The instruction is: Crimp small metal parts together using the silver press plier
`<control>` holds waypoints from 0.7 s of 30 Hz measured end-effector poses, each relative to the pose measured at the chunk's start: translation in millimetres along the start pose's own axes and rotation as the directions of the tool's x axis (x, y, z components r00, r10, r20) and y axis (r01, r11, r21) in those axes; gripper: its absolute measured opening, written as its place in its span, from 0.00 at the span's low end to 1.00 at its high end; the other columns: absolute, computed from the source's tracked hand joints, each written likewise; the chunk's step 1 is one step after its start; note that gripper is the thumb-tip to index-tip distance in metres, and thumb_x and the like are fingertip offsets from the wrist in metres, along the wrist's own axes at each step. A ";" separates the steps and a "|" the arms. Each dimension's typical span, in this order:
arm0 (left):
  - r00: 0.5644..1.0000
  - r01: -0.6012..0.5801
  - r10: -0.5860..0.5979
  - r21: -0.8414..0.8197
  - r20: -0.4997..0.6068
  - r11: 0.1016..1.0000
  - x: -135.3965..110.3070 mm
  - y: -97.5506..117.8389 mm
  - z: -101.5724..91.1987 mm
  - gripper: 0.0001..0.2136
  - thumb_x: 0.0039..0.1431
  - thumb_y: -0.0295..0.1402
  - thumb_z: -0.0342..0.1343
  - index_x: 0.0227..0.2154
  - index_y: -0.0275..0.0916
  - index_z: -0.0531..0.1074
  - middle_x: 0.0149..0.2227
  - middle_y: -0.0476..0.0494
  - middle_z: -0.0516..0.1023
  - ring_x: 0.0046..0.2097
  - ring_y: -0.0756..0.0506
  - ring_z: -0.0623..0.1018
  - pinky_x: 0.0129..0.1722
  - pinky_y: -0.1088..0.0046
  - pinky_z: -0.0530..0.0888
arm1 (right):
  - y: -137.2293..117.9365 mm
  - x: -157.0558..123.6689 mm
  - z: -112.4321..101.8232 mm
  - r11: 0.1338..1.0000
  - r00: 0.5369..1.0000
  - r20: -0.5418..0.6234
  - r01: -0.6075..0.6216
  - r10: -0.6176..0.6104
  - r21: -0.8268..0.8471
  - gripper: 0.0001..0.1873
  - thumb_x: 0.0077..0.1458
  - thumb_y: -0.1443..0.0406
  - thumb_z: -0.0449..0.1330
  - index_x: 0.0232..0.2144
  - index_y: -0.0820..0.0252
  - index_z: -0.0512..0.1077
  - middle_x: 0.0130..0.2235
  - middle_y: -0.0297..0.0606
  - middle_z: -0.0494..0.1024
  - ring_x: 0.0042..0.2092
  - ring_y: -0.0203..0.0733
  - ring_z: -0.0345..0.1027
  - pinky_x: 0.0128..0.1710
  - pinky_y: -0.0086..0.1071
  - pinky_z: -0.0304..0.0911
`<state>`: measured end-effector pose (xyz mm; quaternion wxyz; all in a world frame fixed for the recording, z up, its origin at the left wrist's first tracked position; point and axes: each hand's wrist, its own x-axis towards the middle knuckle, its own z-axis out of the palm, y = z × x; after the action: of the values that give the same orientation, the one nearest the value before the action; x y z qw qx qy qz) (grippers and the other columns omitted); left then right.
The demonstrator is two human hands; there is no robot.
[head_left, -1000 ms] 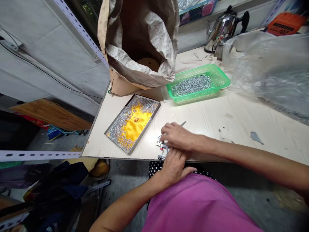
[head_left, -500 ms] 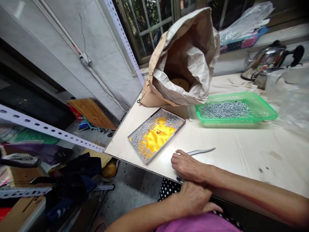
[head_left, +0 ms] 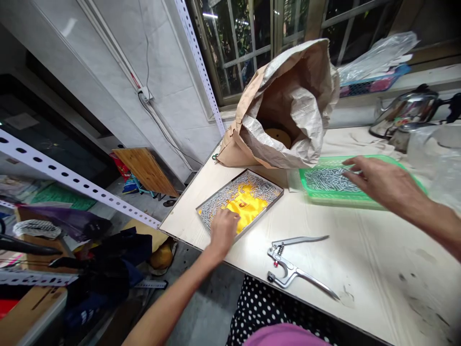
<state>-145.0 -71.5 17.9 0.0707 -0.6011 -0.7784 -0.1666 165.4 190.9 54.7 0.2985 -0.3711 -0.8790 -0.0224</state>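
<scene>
My left hand (head_left: 224, 229) rests on the near edge of a shallow metal tray (head_left: 274, 199) with a yellow lining and many small silver pins; its fingers are curled down into the pins. My right hand (head_left: 376, 181) reaches over a green plastic basket (head_left: 363, 196) filled with the same silver pins, fingers bent toward them. Silver hand pliers (head_left: 292, 266) lie free on the white table (head_left: 370, 259) between both arms.
A large crumpled paper sack (head_left: 288, 105) stands open behind the tray. A steel kettle (head_left: 405, 113) and clear plastic bag (head_left: 437, 163) sit at the far right. A perforated shelf rail (head_left: 65, 178) and floor clutter lie to the left.
Both hands left the pliers at the table's near edge. The left moved to the metal tray, the right to the green basket. The pliers now lie uncovered. The view tilted up.
</scene>
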 end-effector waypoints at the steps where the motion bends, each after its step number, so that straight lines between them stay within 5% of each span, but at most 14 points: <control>1: 0.996 0.076 -0.079 0.079 0.039 0.994 11.2 -15.3 -1.9 0.11 0.66 0.31 0.50 0.35 0.37 0.77 0.37 0.39 0.76 0.43 0.41 0.72 0.43 0.64 0.69 | 10.0 -3.0 2.5 0.997 1.000 0.009 -0.001 0.002 -0.076 0.28 0.64 0.46 0.42 0.48 0.58 0.69 0.36 0.49 0.75 0.32 0.51 0.67 0.28 0.40 0.57; 4: 0.961 0.182 -0.224 0.240 0.162 0.954 33.2 -46.6 1.3 0.11 0.65 0.33 0.50 0.37 0.37 0.78 0.40 0.39 0.76 0.46 0.40 0.71 0.44 0.65 0.68 | 3.6 -31.9 11.9 0.997 0.996 0.085 0.027 -0.021 -0.071 0.32 0.64 0.46 0.42 0.57 0.60 0.64 0.42 0.53 0.74 0.35 0.54 0.70 0.29 0.42 0.61; 8: 0.939 0.163 -0.242 0.303 0.245 0.939 43.3 -60.4 16.8 0.11 0.64 0.32 0.50 0.36 0.37 0.78 0.42 0.38 0.76 0.48 0.39 0.71 0.43 0.66 0.68 | -54.5 -95.7 16.8 0.970 0.957 0.272 0.029 -0.096 0.241 0.22 0.66 0.52 0.47 0.55 0.56 0.66 0.46 0.47 0.75 0.34 0.45 0.72 0.34 0.39 0.68; 12: 0.918 0.119 -0.237 0.349 0.317 0.929 51.7 -62.7 26.7 0.13 0.63 0.29 0.47 0.34 0.34 0.78 0.41 0.34 0.77 0.49 0.37 0.71 0.43 0.65 0.68 | -102.0 -147.6 11.4 0.919 0.869 0.475 -0.068 -0.136 0.388 0.16 0.67 0.60 0.46 0.44 0.56 0.72 0.40 0.43 0.75 0.38 0.43 0.73 0.37 0.36 0.68; 16: 0.905 0.098 -0.244 0.387 0.348 0.917 64.7 -64.2 26.7 0.14 0.61 0.29 0.46 0.34 0.33 0.78 0.42 0.31 0.77 0.49 0.35 0.72 0.41 0.64 0.69 | -122.0 -172.8 7.2 0.913 0.797 0.593 -0.150 -0.116 0.380 0.14 0.66 0.65 0.47 0.40 0.59 0.73 0.37 0.41 0.72 0.35 0.41 0.70 0.35 0.35 0.67; 19: 0.925 0.090 -0.213 0.364 0.315 0.927 65.7 -53.9 18.8 0.13 0.60 0.30 0.47 0.34 0.34 0.78 0.41 0.33 0.78 0.49 0.35 0.73 0.42 0.65 0.70 | -128.2 -180.9 8.7 0.923 0.804 0.589 -0.161 -0.082 0.349 0.12 0.65 0.68 0.48 0.40 0.61 0.71 0.38 0.42 0.71 0.35 0.41 0.69 0.34 0.33 0.64; 21: 0.940 0.105 -0.164 0.205 0.299 0.973 55.8 -36.0 10.8 0.12 0.58 0.32 0.49 0.34 0.35 0.77 0.38 0.37 0.79 0.45 0.39 0.75 0.42 0.67 0.70 | -130.5 -183.4 10.5 0.938 0.817 0.574 -0.149 -0.061 0.312 0.11 0.64 0.70 0.48 0.37 0.62 0.70 0.38 0.42 0.71 0.34 0.40 0.67 0.33 0.33 0.63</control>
<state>-193.5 -24.9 18.9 -0.0098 -0.5560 -0.8311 -0.0001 173.4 -18.0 -29.5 0.0795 -0.3233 -0.9090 0.2508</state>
